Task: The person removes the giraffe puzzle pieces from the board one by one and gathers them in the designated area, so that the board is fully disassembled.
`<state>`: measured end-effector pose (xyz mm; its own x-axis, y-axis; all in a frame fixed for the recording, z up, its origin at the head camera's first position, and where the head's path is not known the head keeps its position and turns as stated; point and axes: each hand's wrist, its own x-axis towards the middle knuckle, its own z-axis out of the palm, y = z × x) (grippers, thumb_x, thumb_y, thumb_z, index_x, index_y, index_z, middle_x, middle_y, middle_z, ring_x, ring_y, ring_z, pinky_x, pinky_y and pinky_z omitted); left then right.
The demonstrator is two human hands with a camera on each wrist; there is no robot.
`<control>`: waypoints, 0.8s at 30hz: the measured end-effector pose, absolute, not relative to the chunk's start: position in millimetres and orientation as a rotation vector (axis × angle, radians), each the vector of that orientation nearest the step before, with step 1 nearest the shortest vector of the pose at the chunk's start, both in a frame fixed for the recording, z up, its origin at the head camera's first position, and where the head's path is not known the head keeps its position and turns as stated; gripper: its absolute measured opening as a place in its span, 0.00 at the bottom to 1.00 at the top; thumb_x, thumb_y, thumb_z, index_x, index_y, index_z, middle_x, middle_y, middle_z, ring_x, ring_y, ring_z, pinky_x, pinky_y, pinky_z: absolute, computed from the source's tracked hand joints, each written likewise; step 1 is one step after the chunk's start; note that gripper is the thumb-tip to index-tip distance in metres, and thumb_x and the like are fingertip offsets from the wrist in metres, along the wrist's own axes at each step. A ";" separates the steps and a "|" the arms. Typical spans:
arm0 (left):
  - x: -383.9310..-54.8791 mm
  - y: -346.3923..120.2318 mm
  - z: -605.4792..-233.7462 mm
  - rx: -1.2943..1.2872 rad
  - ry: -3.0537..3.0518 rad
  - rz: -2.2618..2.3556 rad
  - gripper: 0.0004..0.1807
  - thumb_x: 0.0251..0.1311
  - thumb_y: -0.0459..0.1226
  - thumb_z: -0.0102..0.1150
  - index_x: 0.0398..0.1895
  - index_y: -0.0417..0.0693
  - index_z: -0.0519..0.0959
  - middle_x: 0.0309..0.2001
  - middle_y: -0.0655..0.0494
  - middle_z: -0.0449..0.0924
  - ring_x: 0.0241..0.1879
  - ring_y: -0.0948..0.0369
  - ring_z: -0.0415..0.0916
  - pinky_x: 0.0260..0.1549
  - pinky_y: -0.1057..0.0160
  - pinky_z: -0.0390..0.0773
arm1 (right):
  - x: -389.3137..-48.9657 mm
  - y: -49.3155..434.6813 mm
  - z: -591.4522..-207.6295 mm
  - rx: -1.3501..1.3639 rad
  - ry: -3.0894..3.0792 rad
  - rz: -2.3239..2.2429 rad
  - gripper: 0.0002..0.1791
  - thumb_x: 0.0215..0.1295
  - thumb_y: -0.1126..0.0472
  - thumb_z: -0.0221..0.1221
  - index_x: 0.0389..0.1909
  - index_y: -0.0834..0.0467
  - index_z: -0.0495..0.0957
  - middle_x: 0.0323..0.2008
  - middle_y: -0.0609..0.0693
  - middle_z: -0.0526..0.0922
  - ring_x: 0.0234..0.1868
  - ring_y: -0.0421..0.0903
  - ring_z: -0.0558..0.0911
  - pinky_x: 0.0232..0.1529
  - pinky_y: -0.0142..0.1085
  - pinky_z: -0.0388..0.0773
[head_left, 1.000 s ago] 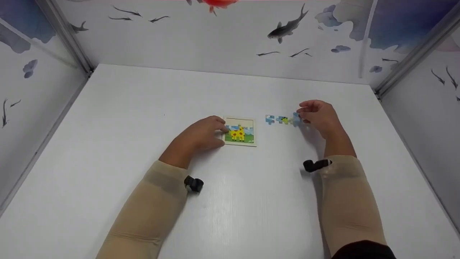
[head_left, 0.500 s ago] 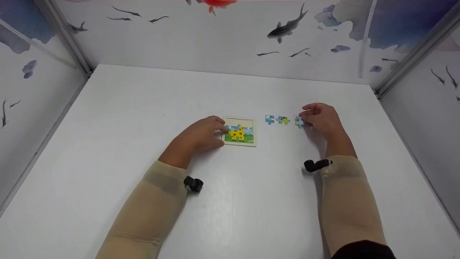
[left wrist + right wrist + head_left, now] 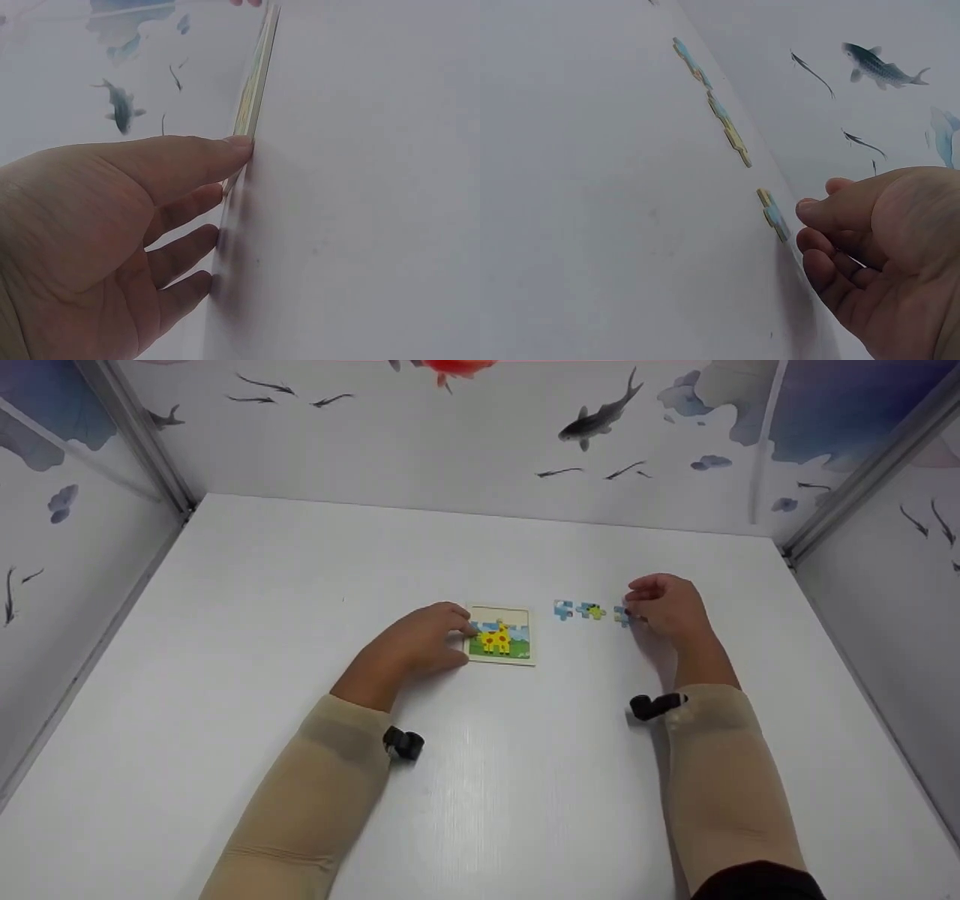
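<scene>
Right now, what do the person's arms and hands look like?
The left hand and right hand wear no gloves. A tan left sleeve and matching right sleeve reach the wrists. A small black gadget sticks out by the left wrist, another black one by the right. Something black shows at the bottom edge, by the right sleeve.

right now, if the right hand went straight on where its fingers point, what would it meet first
Most likely the nearest piece, just ahead of the right hand's fingertips; the middle piece lies beyond. Height is unclear, so the fingers might pass above it.
</scene>
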<state>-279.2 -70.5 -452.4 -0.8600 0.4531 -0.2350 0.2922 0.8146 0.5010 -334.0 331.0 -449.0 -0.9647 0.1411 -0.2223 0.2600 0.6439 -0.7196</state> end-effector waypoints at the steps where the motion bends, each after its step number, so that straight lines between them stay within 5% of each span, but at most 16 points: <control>1: -279.1 -70.5 -452.3 0.565 2.655 0.651 0.27 0.70 0.42 0.65 0.73 0.56 0.80 0.80 0.58 0.68 0.83 0.54 0.60 0.84 0.51 0.60 | -333.4 328.1 -446.9 0.343 2.710 -1.230 0.20 0.78 0.61 0.63 0.67 0.53 0.78 0.61 0.54 0.84 0.59 0.50 0.82 0.58 0.39 0.83; 24: -281.0 -70.3 -453.1 0.555 2.643 0.685 0.21 0.69 0.43 0.69 0.65 0.58 0.85 0.78 0.57 0.70 0.82 0.54 0.62 0.83 0.50 0.61 | -318.1 174.9 -421.2 -0.279 2.531 -1.218 0.20 0.73 0.58 0.69 0.64 0.50 0.83 0.51 0.48 0.87 0.54 0.48 0.83 0.61 0.41 0.84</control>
